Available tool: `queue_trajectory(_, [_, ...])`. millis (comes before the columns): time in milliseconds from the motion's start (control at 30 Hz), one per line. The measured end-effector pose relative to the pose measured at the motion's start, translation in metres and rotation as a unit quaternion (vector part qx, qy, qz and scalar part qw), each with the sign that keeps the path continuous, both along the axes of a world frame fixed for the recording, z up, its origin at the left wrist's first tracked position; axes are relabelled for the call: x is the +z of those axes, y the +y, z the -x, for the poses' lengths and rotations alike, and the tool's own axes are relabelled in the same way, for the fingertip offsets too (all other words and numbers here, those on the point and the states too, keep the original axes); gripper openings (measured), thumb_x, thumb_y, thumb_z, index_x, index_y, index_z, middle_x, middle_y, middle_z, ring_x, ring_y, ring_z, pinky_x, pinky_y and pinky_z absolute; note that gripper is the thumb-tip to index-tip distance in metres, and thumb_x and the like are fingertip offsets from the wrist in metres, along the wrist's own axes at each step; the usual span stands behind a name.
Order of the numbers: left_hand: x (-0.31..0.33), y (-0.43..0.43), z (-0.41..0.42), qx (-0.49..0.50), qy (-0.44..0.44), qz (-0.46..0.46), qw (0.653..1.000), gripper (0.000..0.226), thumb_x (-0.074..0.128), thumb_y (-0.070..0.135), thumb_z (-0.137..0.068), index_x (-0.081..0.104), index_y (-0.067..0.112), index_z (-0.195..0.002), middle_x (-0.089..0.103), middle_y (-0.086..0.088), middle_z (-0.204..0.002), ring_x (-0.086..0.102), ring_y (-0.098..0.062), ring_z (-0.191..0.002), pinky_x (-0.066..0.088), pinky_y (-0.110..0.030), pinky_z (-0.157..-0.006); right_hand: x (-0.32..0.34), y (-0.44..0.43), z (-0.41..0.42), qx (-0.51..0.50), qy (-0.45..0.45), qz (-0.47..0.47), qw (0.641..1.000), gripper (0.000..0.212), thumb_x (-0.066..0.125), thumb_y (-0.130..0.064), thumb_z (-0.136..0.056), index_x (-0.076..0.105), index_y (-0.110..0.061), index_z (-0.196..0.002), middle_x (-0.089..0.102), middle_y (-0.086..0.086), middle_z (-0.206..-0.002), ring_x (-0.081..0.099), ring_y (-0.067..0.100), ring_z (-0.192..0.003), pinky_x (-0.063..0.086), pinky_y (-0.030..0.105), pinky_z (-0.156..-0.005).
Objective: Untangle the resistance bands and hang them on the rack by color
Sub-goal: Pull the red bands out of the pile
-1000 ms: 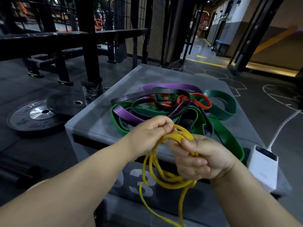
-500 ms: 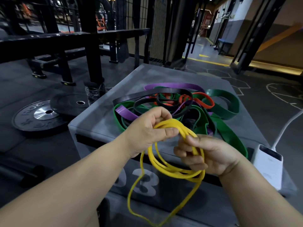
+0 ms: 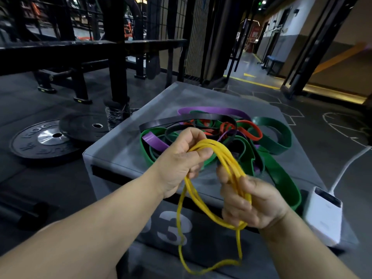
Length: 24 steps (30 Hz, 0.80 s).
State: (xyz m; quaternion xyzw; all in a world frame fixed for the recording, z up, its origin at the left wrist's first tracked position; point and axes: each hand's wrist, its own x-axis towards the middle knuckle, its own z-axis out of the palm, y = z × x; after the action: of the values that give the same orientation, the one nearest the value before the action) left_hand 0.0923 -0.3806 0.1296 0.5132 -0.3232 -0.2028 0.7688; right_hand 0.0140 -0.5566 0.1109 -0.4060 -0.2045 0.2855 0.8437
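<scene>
A thin yellow band (image 3: pixel 225 156), looped several times, stretches between both hands above the near edge of a grey padded box (image 3: pixel 120 150). My left hand (image 3: pixel 185 158) pinches the upper loops between thumb and fingers. My right hand (image 3: pixel 251 202) grips the lower part of the bundle, and long yellow loops hang down in front of the box. Behind the hands a tangled pile lies on the box top: wide green bands (image 3: pixel 279 133), purple bands (image 3: pixel 213 110), black bands (image 3: pixel 173 121) and a red band (image 3: pixel 253 129).
A white power bank (image 3: pixel 324 214) with a white cable (image 3: pixel 348 166) sits on the box's near right corner. Two weight plates (image 3: pixel 42 141) lie on the floor to the left. A black metal rack frame (image 3: pixel 116 63) stands behind them.
My hands have drawn apart, the right one lower and further right, so the yellow loops are spread out more between them. More yellow band hangs loose below.
</scene>
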Motion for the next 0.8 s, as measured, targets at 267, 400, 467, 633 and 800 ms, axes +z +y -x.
queue_trajectory(267, [-0.01,-0.004,-0.002,0.089,-0.032,-0.106,0.99,0.016,0.061,0.007,-0.091,0.048,0.016,-0.095,0.054,0.008,-0.067,0.05,-0.01,-0.056,0.047,-0.024,-0.057,0.013,-0.004,-0.006,-0.04,0.013,-0.045,0.998,0.03,0.042,-0.031,-0.104,0.041,-0.015,-0.078,0.038,0.0,-0.066,0.038,0.008,-0.047,0.035,0.02,-0.05])
queue_trajectory(400, [-0.018,-0.005,-0.002,0.027,-0.042,-0.197,0.979,0.011,0.066,0.027,-0.09,0.059,0.019,-0.093,0.063,0.005,-0.073,0.058,-0.013,-0.069,0.047,-0.031,-0.073,0.028,-0.011,-0.002,-0.044,-0.009,-0.087,0.995,0.022,0.047,-0.027,-0.103,0.046,-0.01,-0.088,0.039,0.002,-0.07,0.039,0.01,-0.05,0.032,0.021,-0.051])
queue_trajectory(467, [-0.018,-0.006,0.0,0.014,-0.043,-0.242,0.969,0.017,0.062,0.035,-0.091,0.064,0.018,-0.092,0.062,0.005,-0.075,0.056,-0.01,-0.072,0.048,-0.023,-0.072,0.032,-0.016,-0.001,-0.049,0.003,-0.092,0.995,0.021,0.045,-0.027,-0.103,0.047,-0.009,-0.093,0.046,0.004,-0.073,0.039,0.009,-0.05,0.032,0.02,-0.05])
queue_trajectory(633, [-0.027,-0.009,0.007,-0.077,0.019,-0.305,0.949,0.031,0.056,0.049,-0.088,0.064,0.02,-0.094,0.068,0.0,-0.087,0.062,-0.015,-0.082,0.05,-0.03,-0.087,0.042,-0.029,0.0,-0.094,0.004,-0.104,0.99,0.027,0.038,-0.029,-0.105,0.047,-0.007,-0.092,0.04,0.003,-0.072,0.034,0.007,-0.046,0.03,0.021,-0.049])
queue_trajectory(800, [-0.052,-0.012,0.016,-0.199,-0.068,-0.456,0.865,0.024,0.056,0.043,-0.094,0.058,0.02,-0.087,0.064,0.011,-0.067,0.057,-0.006,-0.066,0.043,-0.025,-0.074,0.059,-0.058,0.007,-0.15,-0.004,-0.163,0.975,0.03,0.04,-0.032,-0.104,0.047,-0.006,-0.091,0.038,0.003,-0.07,0.039,0.011,-0.051,0.03,0.024,-0.05])
